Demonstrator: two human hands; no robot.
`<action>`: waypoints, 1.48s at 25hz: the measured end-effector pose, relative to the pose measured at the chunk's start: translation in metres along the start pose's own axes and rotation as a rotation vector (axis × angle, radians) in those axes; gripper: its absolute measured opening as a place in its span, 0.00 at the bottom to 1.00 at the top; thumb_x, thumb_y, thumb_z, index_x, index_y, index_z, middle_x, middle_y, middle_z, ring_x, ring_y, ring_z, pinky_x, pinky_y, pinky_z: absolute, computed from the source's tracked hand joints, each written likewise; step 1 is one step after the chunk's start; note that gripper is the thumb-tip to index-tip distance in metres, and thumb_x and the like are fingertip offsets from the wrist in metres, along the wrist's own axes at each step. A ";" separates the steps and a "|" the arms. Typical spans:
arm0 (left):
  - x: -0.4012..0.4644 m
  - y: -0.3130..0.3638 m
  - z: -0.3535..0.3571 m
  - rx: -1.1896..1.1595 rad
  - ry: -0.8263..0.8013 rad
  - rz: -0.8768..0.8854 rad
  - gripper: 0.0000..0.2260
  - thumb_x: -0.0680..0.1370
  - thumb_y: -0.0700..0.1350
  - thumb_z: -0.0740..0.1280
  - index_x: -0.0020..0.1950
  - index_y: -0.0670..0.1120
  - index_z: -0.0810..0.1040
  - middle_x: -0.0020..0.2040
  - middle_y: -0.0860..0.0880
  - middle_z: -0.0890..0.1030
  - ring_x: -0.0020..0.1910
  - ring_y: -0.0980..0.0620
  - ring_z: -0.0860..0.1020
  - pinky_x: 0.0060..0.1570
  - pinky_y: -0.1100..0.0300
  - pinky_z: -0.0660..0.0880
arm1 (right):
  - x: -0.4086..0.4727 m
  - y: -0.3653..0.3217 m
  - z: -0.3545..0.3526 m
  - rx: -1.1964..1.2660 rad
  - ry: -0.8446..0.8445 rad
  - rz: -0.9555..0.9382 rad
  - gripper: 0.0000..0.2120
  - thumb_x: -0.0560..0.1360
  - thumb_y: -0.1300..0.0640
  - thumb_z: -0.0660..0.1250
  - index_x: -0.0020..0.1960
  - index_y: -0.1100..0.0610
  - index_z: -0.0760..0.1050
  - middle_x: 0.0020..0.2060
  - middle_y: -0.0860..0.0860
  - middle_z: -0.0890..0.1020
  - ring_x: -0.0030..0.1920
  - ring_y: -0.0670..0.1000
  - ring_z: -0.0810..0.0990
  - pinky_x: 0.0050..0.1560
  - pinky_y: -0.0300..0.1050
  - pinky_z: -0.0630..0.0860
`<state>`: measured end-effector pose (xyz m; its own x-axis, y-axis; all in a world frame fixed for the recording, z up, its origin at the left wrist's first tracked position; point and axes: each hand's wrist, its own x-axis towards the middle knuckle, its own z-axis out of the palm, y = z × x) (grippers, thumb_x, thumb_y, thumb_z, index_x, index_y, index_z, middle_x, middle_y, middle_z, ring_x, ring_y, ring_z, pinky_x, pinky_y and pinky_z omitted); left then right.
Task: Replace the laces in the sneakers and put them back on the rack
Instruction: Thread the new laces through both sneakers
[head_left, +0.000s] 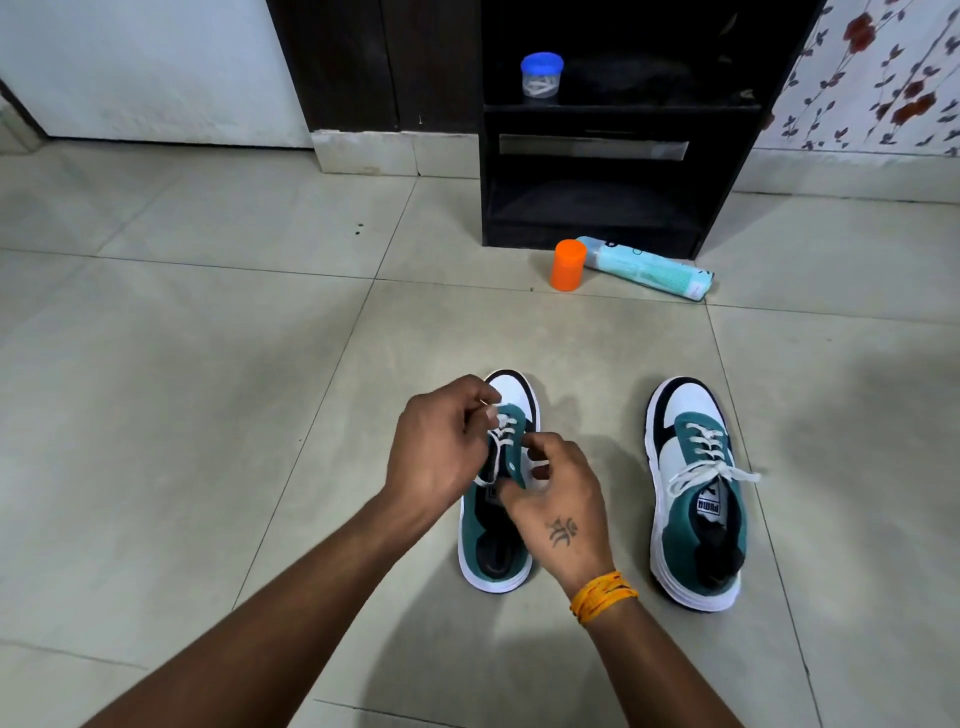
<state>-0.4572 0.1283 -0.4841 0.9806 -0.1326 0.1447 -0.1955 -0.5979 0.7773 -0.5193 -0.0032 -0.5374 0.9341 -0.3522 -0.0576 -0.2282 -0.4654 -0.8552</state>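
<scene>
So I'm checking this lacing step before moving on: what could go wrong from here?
1. The left hand pinches the white lace near its end; it could slip and pull back out of an eyelet of the left sneaker.
2. The right hand hides the upper eyelets, so one might get skipped.
3. The right sneaker has its lace ends lying loose, not in a clear bow; they may snag when it goes onto the rack.
</scene>
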 end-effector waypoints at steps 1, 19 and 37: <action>-0.005 -0.001 0.005 0.069 -0.004 0.043 0.05 0.78 0.41 0.70 0.49 0.51 0.83 0.39 0.55 0.85 0.39 0.53 0.82 0.41 0.55 0.77 | -0.002 0.002 0.004 -0.033 0.002 -0.025 0.20 0.67 0.46 0.72 0.58 0.44 0.77 0.51 0.42 0.78 0.49 0.45 0.80 0.50 0.46 0.78; -0.027 -0.032 0.031 0.418 0.107 0.237 0.04 0.73 0.42 0.74 0.39 0.44 0.81 0.47 0.50 0.74 0.47 0.49 0.74 0.31 0.59 0.65 | -0.012 0.019 0.028 0.048 0.238 -0.095 0.12 0.73 0.61 0.71 0.56 0.52 0.81 0.50 0.45 0.80 0.51 0.47 0.80 0.54 0.41 0.76; -0.022 -0.039 0.048 -0.023 0.013 -0.052 0.05 0.75 0.40 0.75 0.44 0.50 0.87 0.46 0.57 0.76 0.49 0.55 0.78 0.49 0.64 0.74 | -0.008 0.020 0.014 0.236 0.157 -0.025 0.13 0.75 0.54 0.65 0.55 0.51 0.84 0.51 0.43 0.83 0.53 0.42 0.82 0.56 0.49 0.80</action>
<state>-0.4717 0.1164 -0.5471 0.9896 -0.0911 0.1114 -0.1438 -0.5856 0.7978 -0.5278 0.0019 -0.5615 0.8805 -0.4731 0.0303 -0.1177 -0.2801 -0.9527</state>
